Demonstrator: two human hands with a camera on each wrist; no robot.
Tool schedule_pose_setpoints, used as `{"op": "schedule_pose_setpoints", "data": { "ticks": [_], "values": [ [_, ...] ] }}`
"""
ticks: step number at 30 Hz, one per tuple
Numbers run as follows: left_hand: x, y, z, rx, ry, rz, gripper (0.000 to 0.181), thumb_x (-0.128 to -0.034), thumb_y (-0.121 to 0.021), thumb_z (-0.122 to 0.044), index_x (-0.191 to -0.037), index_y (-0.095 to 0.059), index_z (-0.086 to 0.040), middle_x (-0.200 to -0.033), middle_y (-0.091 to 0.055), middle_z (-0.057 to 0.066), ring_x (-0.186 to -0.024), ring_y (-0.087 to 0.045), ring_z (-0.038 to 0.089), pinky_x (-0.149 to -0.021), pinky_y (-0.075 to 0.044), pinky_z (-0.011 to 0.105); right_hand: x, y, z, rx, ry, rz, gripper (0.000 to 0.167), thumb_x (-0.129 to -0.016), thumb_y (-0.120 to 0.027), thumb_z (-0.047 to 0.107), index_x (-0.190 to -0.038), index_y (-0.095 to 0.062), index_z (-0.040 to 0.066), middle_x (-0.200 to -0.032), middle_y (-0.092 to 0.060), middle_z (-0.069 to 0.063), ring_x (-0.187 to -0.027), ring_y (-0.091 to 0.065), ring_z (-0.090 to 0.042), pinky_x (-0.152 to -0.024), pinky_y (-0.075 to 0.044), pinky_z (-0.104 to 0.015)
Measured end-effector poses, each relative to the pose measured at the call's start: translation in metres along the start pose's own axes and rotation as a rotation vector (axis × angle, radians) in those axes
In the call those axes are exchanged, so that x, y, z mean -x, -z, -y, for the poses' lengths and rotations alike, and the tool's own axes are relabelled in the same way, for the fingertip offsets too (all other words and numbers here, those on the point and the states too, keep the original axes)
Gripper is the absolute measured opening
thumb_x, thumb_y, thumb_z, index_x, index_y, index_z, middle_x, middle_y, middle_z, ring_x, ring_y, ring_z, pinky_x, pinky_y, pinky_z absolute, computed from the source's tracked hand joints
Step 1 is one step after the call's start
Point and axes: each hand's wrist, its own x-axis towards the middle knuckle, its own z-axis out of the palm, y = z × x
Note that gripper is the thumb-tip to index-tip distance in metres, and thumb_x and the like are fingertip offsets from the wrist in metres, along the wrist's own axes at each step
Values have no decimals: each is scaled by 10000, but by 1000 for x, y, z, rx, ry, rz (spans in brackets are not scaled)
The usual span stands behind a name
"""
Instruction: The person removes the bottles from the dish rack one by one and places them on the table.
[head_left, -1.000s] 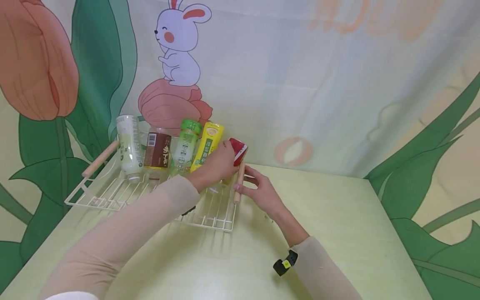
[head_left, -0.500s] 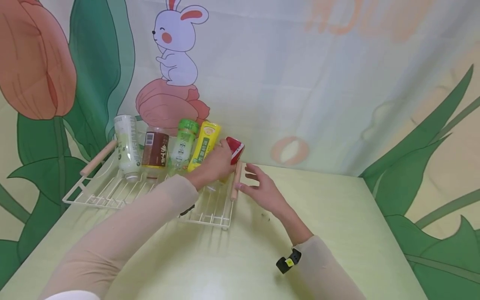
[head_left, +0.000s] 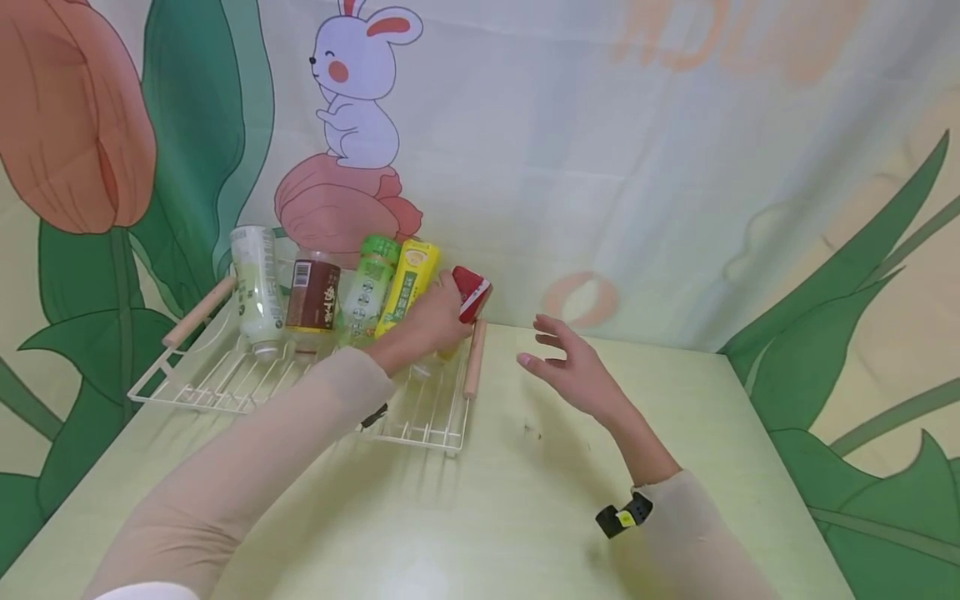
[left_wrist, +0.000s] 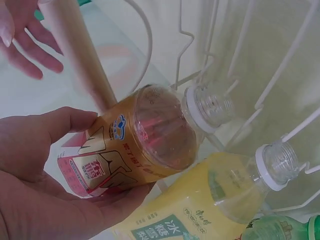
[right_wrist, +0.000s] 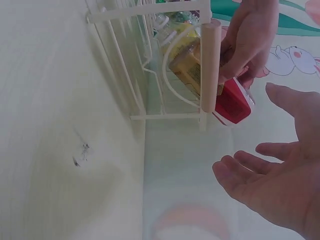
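Observation:
My left hand [head_left: 429,323] grips a clear plastic bottle [left_wrist: 150,137] with an orange and red label, at the right end of a white wire rack [head_left: 420,439]. The bottle leans with its red base [head_left: 471,293] up and its uncapped neck down, as the left wrist view shows. Beside it rests a yellow-labelled bottle [head_left: 408,283], also neck down. To the right of the rack my right hand [head_left: 581,375] is held in the air, fingers spread and nothing in it. Nearest to it is the rack's right wooden handle [head_left: 475,358].
Left of the yellow-labelled bottle lean a green-labelled bottle [head_left: 369,287], a brown-labelled bottle [head_left: 315,293] and a white bottle [head_left: 257,287]. Another wooden handle [head_left: 199,312] is on the rack's left side. A printed cloth [head_left: 600,167] hangs behind the pale green table [head_left: 525,517].
My right hand has let go of the right wooden handle and moved away to the right. The left hand stays on the orange and red bottle, almost unmoved.

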Motion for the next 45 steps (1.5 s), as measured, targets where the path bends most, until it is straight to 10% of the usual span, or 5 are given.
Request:
{"op": "schedule_pose_setpoints", "data": {
  "ticks": [22, 45],
  "values": [
    [22, 21, -3, 119, -174, -67, 800, -883, -839, -239, -1454, -344, 22, -1247, -566, 137, -1086, -600, 277, -947, -582, 407, 8, 26, 46, 316, 197, -12, 794, -975, -792, 309, -1624, -386, 98, -1637, -435, -90, -1491, -426, -325, -1147, -432, -572],
    [61, 30, -23, -41, -399, 38, 897, -828, -909, -258, -1583, -441, -135, -1395, -586, 79, -1233, -534, 277, -932, -589, 411, -1, 18, 77, 555, 293, 15, 945, -901, -870, 217, -1655, -319, 79, -1684, -340, -112, -1530, -335, -332, -1156, -433, -559]
  ]
}}
